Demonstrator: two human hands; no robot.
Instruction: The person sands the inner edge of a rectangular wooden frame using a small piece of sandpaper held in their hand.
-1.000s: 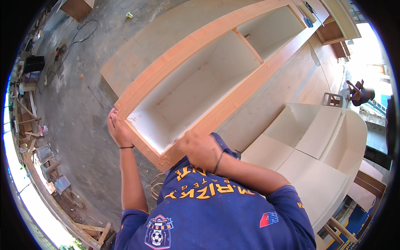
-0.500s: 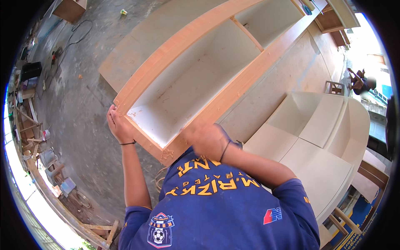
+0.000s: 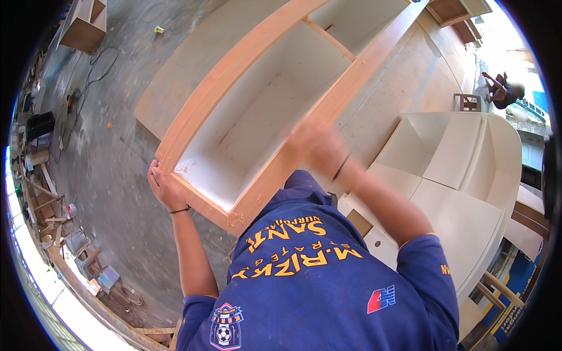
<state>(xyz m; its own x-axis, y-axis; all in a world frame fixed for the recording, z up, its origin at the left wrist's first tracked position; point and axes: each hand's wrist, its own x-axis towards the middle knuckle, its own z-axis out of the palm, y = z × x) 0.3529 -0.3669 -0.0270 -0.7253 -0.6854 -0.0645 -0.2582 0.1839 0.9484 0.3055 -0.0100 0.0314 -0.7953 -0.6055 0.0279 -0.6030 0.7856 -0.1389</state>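
1. View from a head cam looking down; person in a blue shirt w/ yellow lettering (image 3: 310, 275) leans over a long open cabinet frame of pale orange-brown wood w/ white inner panels (image 3: 252, 123).
2. The cabinet frame lies on its back on the grey concrete floor (image 3: 111, 158), running from lower centre of the view up toward the top right. A wooden divider (image 3: 328, 40) splits it into a near compartment and a far one.
3. Left hand (image 3: 164, 188): fingers curled over the cabinet's near left corner, gripping the wood rim there. A dark band sits on that wrist.
4. Right hand (image 3: 313, 146): motion-blurred, at the cabinet's right long side rail, approx. midway along the near compartment. Can't tell how far it's open, or whether it grips the rail or only hovers over it. Dark band on this wrist too.
5. Small chips and sawdust lie inside the near compartment by the left corner; the near right corner looks rough and splintered.
6. Right of the cabinet, on the floor: a cream-white curved unit w/ several panels (image 3: 462, 175), just beside the person's right arm.
7. Top left: a small wooden box (image 3: 85, 26) on the floor, w/ a dark cable (image 3: 88, 76) trailing near it, well apart from the cabinet.
8. Far left edge: scrap timber and clutter along the floor's border.
9. Top right, far off: another person crouching (image 3: 503, 90), not near the cabinet.
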